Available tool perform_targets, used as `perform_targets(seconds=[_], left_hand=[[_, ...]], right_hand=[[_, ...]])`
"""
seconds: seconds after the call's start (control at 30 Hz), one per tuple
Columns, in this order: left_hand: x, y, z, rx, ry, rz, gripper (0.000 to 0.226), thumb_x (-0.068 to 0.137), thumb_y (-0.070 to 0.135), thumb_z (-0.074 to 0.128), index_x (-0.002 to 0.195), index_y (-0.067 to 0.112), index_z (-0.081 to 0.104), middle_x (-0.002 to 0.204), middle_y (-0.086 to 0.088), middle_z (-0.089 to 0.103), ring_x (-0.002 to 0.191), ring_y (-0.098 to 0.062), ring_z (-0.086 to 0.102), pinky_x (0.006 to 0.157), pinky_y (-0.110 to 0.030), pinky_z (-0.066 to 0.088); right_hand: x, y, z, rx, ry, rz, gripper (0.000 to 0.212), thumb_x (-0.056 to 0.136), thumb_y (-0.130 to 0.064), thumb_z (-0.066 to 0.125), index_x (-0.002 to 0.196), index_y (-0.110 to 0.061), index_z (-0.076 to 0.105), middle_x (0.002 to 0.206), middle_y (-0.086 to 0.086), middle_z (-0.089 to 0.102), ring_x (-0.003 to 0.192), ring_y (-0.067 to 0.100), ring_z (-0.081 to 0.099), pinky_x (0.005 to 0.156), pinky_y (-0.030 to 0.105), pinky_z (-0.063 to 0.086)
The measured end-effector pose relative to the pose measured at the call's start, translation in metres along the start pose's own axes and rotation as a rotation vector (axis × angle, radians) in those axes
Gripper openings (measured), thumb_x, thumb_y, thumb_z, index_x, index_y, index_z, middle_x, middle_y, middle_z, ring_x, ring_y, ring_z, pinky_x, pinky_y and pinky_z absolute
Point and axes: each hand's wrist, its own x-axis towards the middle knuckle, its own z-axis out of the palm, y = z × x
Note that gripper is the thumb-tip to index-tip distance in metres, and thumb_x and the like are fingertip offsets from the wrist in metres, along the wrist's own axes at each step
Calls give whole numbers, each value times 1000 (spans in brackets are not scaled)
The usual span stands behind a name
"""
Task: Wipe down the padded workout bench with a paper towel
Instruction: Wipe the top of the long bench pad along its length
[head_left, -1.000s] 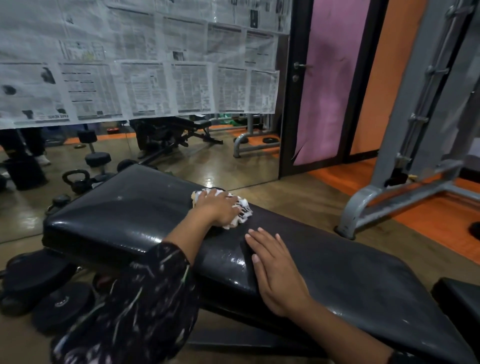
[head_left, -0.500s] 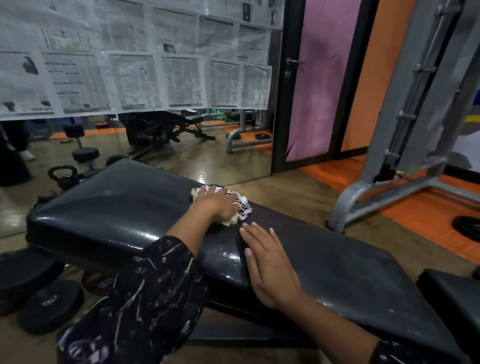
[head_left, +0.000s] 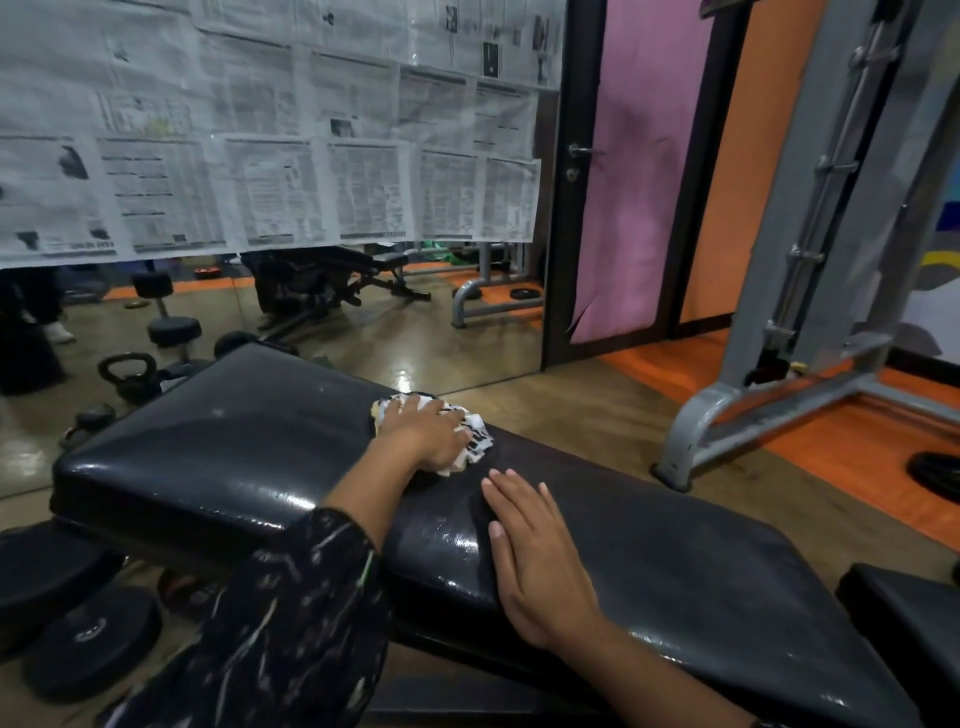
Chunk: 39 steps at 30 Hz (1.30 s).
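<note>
Two hands on the bench (head_left: 218, 457), a black padded slab running from left of centre to the lower right of the frame, its vinyl glossy with bright highlights. Right hand (head_left: 540, 561), lower centre: flat, palm down, fingers spread slightly, gripping nothing. Left hand (head_left: 423, 434), just above it at frame centre, patterned dark sleeve (head_left: 270, 623) behind: fingers curled down over a crumpled white paper towel (head_left: 475, 441), pressing it onto the pad near the far edge. Lower left, on the floor: black weight plates (head_left: 88, 636). Floor brown and shiny; orange matting at right under a grey steel rack (head_left: 769, 405). Far wall, upper left: mirror (head_left: 363, 332) papered with newspaper sheets (head_left: 260, 156), reflecting a kettlebell. Upper centre: dark-framed door (head_left: 639, 171) with pink covering.
</note>
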Motion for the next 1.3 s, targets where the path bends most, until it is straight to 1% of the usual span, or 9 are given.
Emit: perform_targets(seconds=[0.2, 0.33, 0.43, 0.53, 0.7, 0.83, 1.03, 1.17, 1.3], left_hand=[[-14, -45, -6, 12, 70, -144, 57, 97, 53, 17, 150, 32, 14, 160, -2, 6, 146, -31, 3, 116, -50, 3], [-54, -38, -8, -275, 21, 56, 73, 89, 69, 15, 146, 27, 32, 157, -2, 22, 145, -27, 14, 118, -45, 9], [-88, -53, -21, -580, 414, 80, 38, 99, 34, 39, 123, 14, 60, 130, -7, 58, 120, -25, 51, 100, -34, 38], [-104, -89, -12, -482, 799, 1, 30, 97, 23, 44, 118, 13, 62, 119, -8, 62, 111, -25, 54, 93, -38, 42], [-115, -105, 11, -595, 1124, -165, 24, 95, 8, 44, 109, 5, 63, 105, -11, 64, 98, -18, 57, 85, -22, 37], [-112, -100, 15, -533, 1091, -124, 22, 93, 9, 47, 107, 6, 63, 103, -9, 64, 94, -16, 57, 83, -23, 38], [-114, -98, 18, -513, 1054, -98, 22, 94, 11, 46, 108, 9, 63, 102, -6, 64, 91, -9, 54, 81, -23, 41], [-114, -96, 16, -493, 1030, -88, 21, 94, 11, 46, 107, 8, 63, 101, -6, 63, 89, -9, 53, 80, -24, 40], [-113, -92, 15, -458, 1020, -85, 21, 93, 9, 47, 106, 6, 63, 100, -9, 64, 91, -15, 57, 80, -24, 40]], right_hand=[[1, -1, -2, 72, -42, 22, 51, 98, -36, 26, 143, -19, 41, 152, -6, 36, 143, -1, 17, 120, 30, 10], [30, -12, -12, 368, 26, 158, 54, 93, -45, 38, 139, -20, 47, 149, -7, 39, 140, 4, 28, 117, 29, 23], [78, -33, -15, 382, -56, 156, 48, 94, -38, 47, 140, -22, 45, 151, -1, 36, 140, 10, 30, 116, 32, 25], [121, -59, 3, 295, -270, 79, 53, 96, -44, 45, 146, -30, 34, 157, 2, 26, 145, 16, 19, 118, 38, 19], [133, -84, 48, 12, -570, 65, 53, 98, -52, 27, 148, -39, 19, 160, 2, 13, 147, 29, 8, 118, 49, 8], [96, -81, 40, -17, -515, -7, 48, 100, -48, 21, 148, -41, 18, 160, 0, 16, 146, 29, 10, 118, 49, 9], [49, -9, -6, -78, -524, 81, 63, 80, -77, 16, 140, -60, 15, 157, -16, 16, 144, 19, 11, 114, 50, 11], [85, -15, 10, -107, -554, 197, 50, 90, -66, 23, 139, -61, 14, 158, -17, 12, 145, 24, 8, 110, 56, 6], [64, -53, 11, -55, -535, 44, 50, 95, -54, 16, 144, -54, 11, 160, -9, 10, 146, 24, 5, 114, 56, 3]])
